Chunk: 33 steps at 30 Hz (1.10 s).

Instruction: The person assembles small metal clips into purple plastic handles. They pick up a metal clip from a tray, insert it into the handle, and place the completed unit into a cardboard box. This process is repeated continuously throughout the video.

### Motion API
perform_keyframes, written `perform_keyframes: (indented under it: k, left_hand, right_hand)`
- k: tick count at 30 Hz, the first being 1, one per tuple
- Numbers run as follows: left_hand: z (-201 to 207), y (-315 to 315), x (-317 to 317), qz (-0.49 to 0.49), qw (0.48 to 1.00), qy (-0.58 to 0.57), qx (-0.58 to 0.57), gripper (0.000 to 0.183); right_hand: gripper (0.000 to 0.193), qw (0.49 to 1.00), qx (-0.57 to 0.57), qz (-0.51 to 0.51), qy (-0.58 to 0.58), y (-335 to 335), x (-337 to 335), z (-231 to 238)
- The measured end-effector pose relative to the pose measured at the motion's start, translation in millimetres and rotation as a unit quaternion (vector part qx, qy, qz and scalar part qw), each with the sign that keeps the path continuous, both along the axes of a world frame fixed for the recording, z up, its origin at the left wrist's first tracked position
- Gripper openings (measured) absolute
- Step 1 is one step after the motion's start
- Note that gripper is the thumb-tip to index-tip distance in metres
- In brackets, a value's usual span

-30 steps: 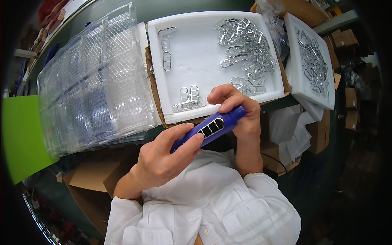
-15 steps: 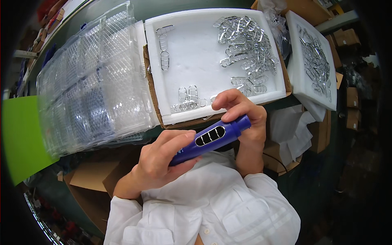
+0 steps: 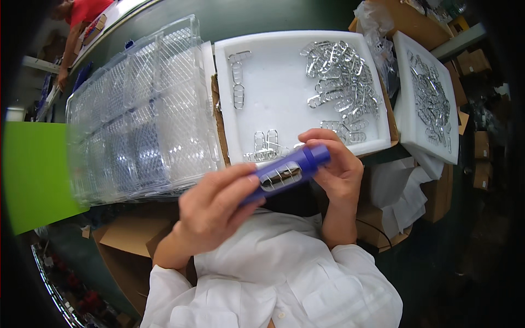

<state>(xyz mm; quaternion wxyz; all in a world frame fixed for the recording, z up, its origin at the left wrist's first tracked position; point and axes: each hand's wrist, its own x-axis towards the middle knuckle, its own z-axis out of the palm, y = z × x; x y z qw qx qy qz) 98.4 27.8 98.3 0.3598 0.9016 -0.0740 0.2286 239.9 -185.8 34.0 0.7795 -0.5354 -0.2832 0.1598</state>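
Observation:
A blue cylindrical tube [image 3: 307, 169] lies slanted in front of my chest, its narrower collar end up to the right. In its side is an oval window edged by a shiny silver slotted frame [image 3: 280, 177]. My left hand [image 3: 210, 202] is wrapped round the lower left end, fingers on top near the window. At the collar end my right hand [image 3: 342, 172] has its thumb and fingers closed round the tube. Beyond the hands sits a white foam tray [image 3: 273, 82] with a heap of similar silver frames [image 3: 344, 76] and a few loose ones [image 3: 265, 145] near its front edge.
Stacked clear plastic trays [image 3: 164, 131] stand left of the foam tray, beside a bright green board [image 3: 38, 175]. A second foam tray [image 3: 404, 104] of frames leans at right. Open cardboard boxes [image 3: 131, 235] sit below. Another person's arm [image 3: 71, 46] shows far left.
The tube has turned and tilted a little, and its window now shows a brownish, lit inside instead of black. My view has shifted, and another person has come into sight at far left.

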Motion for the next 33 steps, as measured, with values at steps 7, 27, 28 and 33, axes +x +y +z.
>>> perform_keyframes:
  k: [7,27,28,33]
  left_hand:
    - [59,125,172,0.157,0.980,-0.052,0.111,0.040]
    - [48,189,-288,0.562,0.808,-0.169,-0.057,0.022]
    - [24,184,-339,0.593,0.782,-0.171,-0.082,0.021]
    - [-129,102,-512,0.728,0.612,0.040,-0.306,0.020]
  right_hand:
    - [0.031,1.000,0.018,-0.016,-0.018,-9,0,-7]
    - [0.027,0.745,-0.397,-0.065,-0.532,110,61,9]
    - [0.025,0.731,-0.454,-0.034,-0.508,122,55,17]
    - [0.024,0.651,-0.510,-0.011,-0.562,149,35,15]
